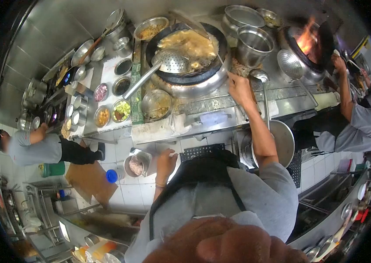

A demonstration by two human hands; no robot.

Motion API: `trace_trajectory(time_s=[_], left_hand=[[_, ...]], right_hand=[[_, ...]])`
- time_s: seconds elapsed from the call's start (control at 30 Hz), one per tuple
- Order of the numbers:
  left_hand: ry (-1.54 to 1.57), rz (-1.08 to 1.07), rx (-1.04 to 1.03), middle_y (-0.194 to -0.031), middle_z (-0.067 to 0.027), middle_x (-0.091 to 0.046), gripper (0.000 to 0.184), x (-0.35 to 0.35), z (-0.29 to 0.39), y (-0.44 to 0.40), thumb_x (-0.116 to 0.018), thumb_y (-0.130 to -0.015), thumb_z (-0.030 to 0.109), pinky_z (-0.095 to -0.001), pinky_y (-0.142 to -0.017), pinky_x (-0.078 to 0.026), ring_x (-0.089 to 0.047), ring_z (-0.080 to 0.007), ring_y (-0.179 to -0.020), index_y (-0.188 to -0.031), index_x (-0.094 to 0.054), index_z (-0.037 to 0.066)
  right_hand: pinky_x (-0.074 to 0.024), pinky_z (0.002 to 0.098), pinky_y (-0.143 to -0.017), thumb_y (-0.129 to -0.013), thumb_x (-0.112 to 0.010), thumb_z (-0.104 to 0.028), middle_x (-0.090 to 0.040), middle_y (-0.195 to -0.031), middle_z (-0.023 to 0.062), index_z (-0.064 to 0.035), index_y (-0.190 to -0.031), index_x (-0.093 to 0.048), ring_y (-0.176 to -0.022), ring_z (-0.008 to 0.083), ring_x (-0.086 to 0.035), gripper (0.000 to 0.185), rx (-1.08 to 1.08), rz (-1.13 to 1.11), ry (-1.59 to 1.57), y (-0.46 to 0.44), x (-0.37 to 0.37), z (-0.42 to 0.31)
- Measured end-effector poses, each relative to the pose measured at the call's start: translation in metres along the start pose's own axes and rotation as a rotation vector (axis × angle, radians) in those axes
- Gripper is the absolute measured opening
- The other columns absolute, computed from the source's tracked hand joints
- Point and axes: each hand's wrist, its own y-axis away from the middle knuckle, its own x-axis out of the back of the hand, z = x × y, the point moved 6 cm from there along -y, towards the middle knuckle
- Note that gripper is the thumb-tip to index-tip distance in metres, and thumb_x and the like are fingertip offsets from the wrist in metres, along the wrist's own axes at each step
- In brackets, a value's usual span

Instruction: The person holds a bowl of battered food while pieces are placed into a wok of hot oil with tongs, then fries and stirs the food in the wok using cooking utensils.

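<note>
My right hand (240, 87) is closed around the thin metal handle (222, 62) of a long utensil. The handle reaches into the right side of a large black wok (150, 47); I cannot make out its working end. Bubbling, pale brown oil with food (187, 41) fills the wok. A perforated skimmer (172, 61) lies over the near left of the wok, its handle pointing toward the counter. Below the counter edge hangs my left hand (166, 163), fingers loosely apart and holding nothing. Beside it, lower down, stands a metal pot (128, 171) with raw pinkish meat (136, 166).
Bowls of chopped green vegetables (121, 109) and onions (101, 92) stand left of the wok. A second skimmer (289, 64) lies near a burner with tall flames (308, 39). Co-workers stand left (36, 147) and right (352, 122). A big pot (284, 142) is below my right arm.
</note>
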Motion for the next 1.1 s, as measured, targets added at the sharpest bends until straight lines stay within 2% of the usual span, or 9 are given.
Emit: trace_trajectory(time_s=[0.17,0.27,0.47,0.6,0.8,0.9,1.0,1.03,1.1], left_hand=[[0.038,-0.030,0.037,-0.105,-0.0260,-0.068,0.021,-0.012,-0.006,0.007,-0.070,-0.086,0.012,-0.0396,-0.068,-0.056,-0.072,-0.0343,-0.075,-0.103,-0.065,0.000],[0.023,-0.085,0.125,-0.105,-0.0257,-0.067,0.022,-0.014,-0.001,0.007,-0.070,-0.086,0.012,-0.0395,-0.067,-0.056,-0.072,-0.0342,-0.075,-0.103,-0.065,-0.001],[0.013,-0.046,0.154,-0.099,-0.0247,-0.067,0.023,-0.016,-0.003,0.008,-0.070,-0.086,0.013,-0.0406,-0.067,-0.055,-0.071,-0.0340,-0.077,-0.103,-0.066,-0.002],[0.048,-0.062,0.211,-0.099,-0.0251,-0.067,0.023,-0.021,-0.004,0.006,-0.069,-0.086,0.012,-0.0413,-0.069,-0.055,-0.071,-0.0351,-0.077,-0.104,-0.065,-0.002],[0.011,-0.127,0.203,-0.098,-0.0218,-0.071,0.028,-0.027,0.015,-0.011,-0.070,-0.088,0.019,-0.0419,-0.072,-0.054,-0.071,-0.0353,-0.086,-0.110,-0.066,0.003],[0.030,-0.090,0.137,-0.100,-0.0216,-0.071,0.028,-0.033,0.018,-0.018,-0.070,-0.088,0.019,-0.0423,-0.074,-0.055,-0.071,-0.0365,-0.089,-0.110,-0.065,0.002],[0.000,-0.062,0.129,-0.098,-0.0235,-0.071,0.028,-0.031,0.036,-0.025,-0.071,-0.087,0.019,-0.0433,-0.073,-0.055,-0.071,-0.0374,-0.089,-0.109,-0.066,0.002],[-0.014,-0.062,0.157,-0.095,-0.0240,-0.071,0.028,-0.031,0.034,-0.023,-0.071,-0.087,0.019,-0.0430,-0.073,-0.055,-0.071,-0.0370,-0.087,-0.109,-0.066,0.002],[-0.031,-0.061,0.209,-0.090,-0.0249,-0.071,0.027,-0.037,0.029,-0.023,-0.071,-0.087,0.019,-0.0424,-0.071,-0.054,-0.072,-0.0361,-0.083,-0.108,-0.066,0.002]], right_hand=[[-0.0534,0.0401,-0.074,-0.086,-0.060,-0.003,-0.066,-0.091,0.0282,-0.0050,-0.115,-0.070,-0.087,0.0418,-0.068,0.031,-0.103,-0.104,-0.188,0.017,-0.004,0.011],[-0.0536,0.0395,-0.077,-0.086,-0.060,-0.003,-0.067,-0.096,0.0277,-0.0053,-0.117,-0.069,-0.089,0.0402,-0.069,0.031,-0.157,-0.113,-0.061,0.018,-0.010,0.018],[-0.0536,0.0385,-0.077,-0.087,-0.062,-0.005,-0.067,-0.098,0.0279,-0.0052,-0.121,-0.068,-0.087,0.0373,-0.070,0.034,-0.117,0.086,-0.118,0.024,0.016,0.026],[-0.0534,0.0369,-0.074,-0.088,-0.064,-0.007,-0.068,-0.092,0.0286,-0.0044,-0.120,-0.068,-0.082,0.0279,-0.072,0.033,-0.260,0.009,-0.240,0.039,0.018,0.037],[-0.0505,0.0347,-0.062,-0.087,-0.063,-0.005,-0.070,-0.083,0.0196,0.0009,-0.119,-0.067,-0.061,0.0193,-0.063,0.033,-0.101,0.170,-0.257,-0.015,0.013,0.078],[-0.0473,0.0341,-0.050,-0.087,-0.060,-0.004,-0.072,-0.084,0.0168,0.0055,-0.111,-0.069,-0.053,0.0166,-0.059,0.027,-0.217,0.132,-0.333,-0.047,0.006,0.087],[-0.0396,0.0316,-0.038,-0.089,-0.057,-0.003,-0.070,-0.084,0.0149,0.0069,-0.101,-0.070,-0.047,0.0122,-0.054,0.020,-0.487,-0.148,-0.644,-0.057,-0.030,0.111],[-0.0303,0.0279,-0.032,-0.091,-0.055,-0.003,-0.064,-0.080,0.0094,0.0069,-0.101,-0.065,-0.043,0.0078,-0.046,0.018,-0.506,-0.144,-0.747,-0.055,-0.035,0.103],[-0.0310,0.0280,-0.032,-0.091,-0.055,-0.003,-0.060,-0.078,0.0071,0.0063,-0.107,-0.062,-0.043,0.0081,-0.045,0.020,-0.632,-0.209,-0.910,-0.046,-0.038,0.086]])
